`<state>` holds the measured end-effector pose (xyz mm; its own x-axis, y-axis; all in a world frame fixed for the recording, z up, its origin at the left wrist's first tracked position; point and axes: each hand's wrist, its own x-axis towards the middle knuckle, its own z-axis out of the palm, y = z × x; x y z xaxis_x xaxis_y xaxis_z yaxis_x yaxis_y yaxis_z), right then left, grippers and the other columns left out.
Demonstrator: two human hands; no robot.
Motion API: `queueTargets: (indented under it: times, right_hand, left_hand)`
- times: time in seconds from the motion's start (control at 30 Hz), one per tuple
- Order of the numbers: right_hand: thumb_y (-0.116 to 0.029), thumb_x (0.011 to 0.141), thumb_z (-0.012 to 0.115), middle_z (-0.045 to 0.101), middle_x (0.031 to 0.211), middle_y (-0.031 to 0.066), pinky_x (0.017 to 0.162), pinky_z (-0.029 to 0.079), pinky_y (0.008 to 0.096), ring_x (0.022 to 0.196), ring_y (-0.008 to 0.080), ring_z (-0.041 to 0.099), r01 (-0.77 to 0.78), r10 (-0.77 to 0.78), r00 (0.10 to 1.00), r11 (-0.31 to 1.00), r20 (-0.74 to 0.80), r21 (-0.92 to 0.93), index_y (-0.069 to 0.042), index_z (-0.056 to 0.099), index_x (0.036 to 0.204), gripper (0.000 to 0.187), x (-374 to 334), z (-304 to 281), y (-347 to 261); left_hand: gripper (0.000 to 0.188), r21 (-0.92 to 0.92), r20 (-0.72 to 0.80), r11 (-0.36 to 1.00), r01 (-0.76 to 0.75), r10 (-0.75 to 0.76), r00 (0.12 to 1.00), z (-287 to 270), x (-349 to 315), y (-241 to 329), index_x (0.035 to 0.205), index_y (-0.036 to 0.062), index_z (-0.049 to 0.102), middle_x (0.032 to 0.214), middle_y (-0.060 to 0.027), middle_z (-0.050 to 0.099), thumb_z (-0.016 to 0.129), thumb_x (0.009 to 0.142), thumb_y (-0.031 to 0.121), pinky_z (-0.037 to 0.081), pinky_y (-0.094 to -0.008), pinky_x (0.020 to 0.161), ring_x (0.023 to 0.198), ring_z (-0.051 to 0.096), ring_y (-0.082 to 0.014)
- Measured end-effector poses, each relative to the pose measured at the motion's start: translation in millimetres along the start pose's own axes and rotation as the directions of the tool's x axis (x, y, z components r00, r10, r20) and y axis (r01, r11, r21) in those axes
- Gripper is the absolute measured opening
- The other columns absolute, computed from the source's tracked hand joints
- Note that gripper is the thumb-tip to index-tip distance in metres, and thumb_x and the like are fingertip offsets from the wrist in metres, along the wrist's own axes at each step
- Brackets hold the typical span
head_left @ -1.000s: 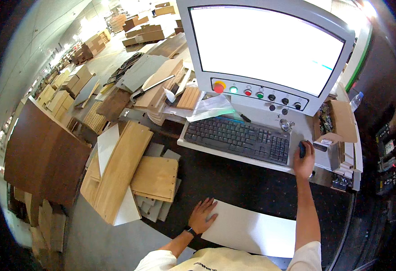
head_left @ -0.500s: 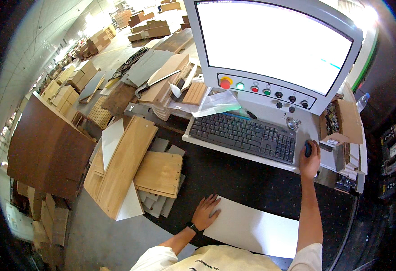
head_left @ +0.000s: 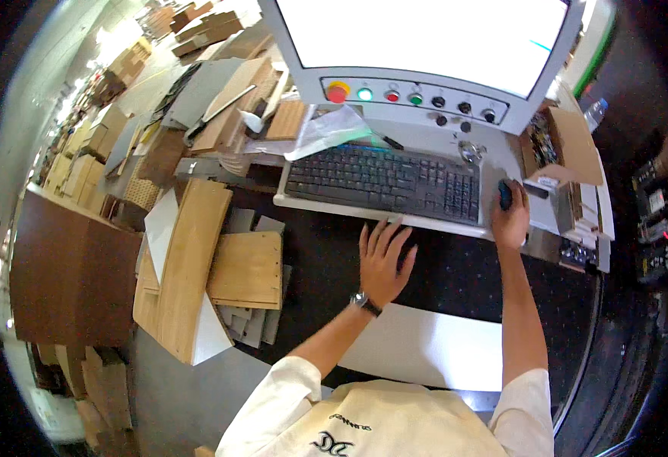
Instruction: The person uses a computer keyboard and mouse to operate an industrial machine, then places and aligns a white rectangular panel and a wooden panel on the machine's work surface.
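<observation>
My left hand (head_left: 385, 263) hangs with fingers spread just short of the keyboard shelf's front edge, holding nothing. A dark watch is on that wrist. Close beyond its fingertips lies a black keyboard (head_left: 383, 183). My right hand (head_left: 510, 221) is wrapped over a dark computer mouse (head_left: 506, 195) to the right of the keyboard. Below both hands a white panel (head_left: 433, 343) rests on the black surface, partly covered by my left forearm. Over the keyboard stands a grey control console with a bright screen (head_left: 425, 38) and a row of buttons (head_left: 416, 100).
At the left, wooden boards (head_left: 189, 266) lie stacked over grey pieces, beside a large brown panel (head_left: 71, 266). An open cardboard box (head_left: 573, 148) sits right of the console, near a plastic bottle (head_left: 596, 114). A clear plastic bag (head_left: 334, 129) touches the keyboard's back left.
My left hand has lifted off the white panel and moved forward toward the keyboard. The right hand stays on the mouse. The view has shifted, so the console sits higher.
</observation>
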<state>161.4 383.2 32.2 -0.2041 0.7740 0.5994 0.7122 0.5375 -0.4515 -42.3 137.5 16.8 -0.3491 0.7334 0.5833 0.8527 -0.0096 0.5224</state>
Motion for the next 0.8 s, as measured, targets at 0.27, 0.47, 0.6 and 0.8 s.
queueTargets:
  times: [0.27,0.47,0.6,0.8]
  right_hand:
    - [-0.009,0.089,0.073,0.068,0.13,0.0223,0.104,0.053,0.0492,0.119,0.0445,0.065,0.003,-0.003,0.999,1.0,-0.042,-0.009,-0.003,0.066,0.125,0.037,1,-7,-11]
    - [-0.013,0.092,0.072,0.065,0.135,0.022,0.106,0.051,0.0502,0.124,0.0445,0.062,-0.021,0.022,1.0,1.0,-0.018,0.014,-0.003,0.066,0.127,0.037,-5,-4,9]
    - [-0.014,0.09,0.073,0.065,0.135,0.0233,0.107,0.051,0.0496,0.124,0.0457,0.062,-0.02,0.021,0.999,1.0,-0.031,0.024,-0.003,0.066,0.128,0.04,-2,-5,-2]
    - [-0.012,0.088,0.073,0.065,0.134,0.0221,0.106,0.052,0.0483,0.124,0.0435,0.063,-0.008,0.011,0.996,0.999,-0.088,0.042,-0.005,0.066,0.128,0.041,-6,-4,-3]
  left_hand:
    - [0.059,0.181,0.121,0.966,-0.186,0.166,0.979,64,67,13,0.144,0.004,0.06,0.154,-0.0116,0.053,0.063,0.101,0.044,0.021,-0.0637,0.126,0.149,0.041,-0.0372]
    - [0.059,0.216,0.027,0.972,-0.088,0.084,0.996,67,76,6,0.142,0.0013,0.061,0.147,-0.0149,0.06,0.063,0.101,0.044,0.022,-0.0662,0.124,0.144,0.046,-0.0397]
    - [0.059,0.231,0.028,0.968,-0.099,0.095,0.995,64,81,1,0.143,0.0035,0.06,0.148,-0.0143,0.059,0.064,0.101,0.044,0.022,-0.0653,0.125,0.144,0.048,-0.0376]
    - [0.059,0.178,0.018,0.978,-0.112,0.11,0.994,58,81,2,0.146,0.0046,0.058,0.149,-0.0146,0.059,0.065,0.1,0.042,0.021,-0.0638,0.126,0.149,0.043,-0.0368]
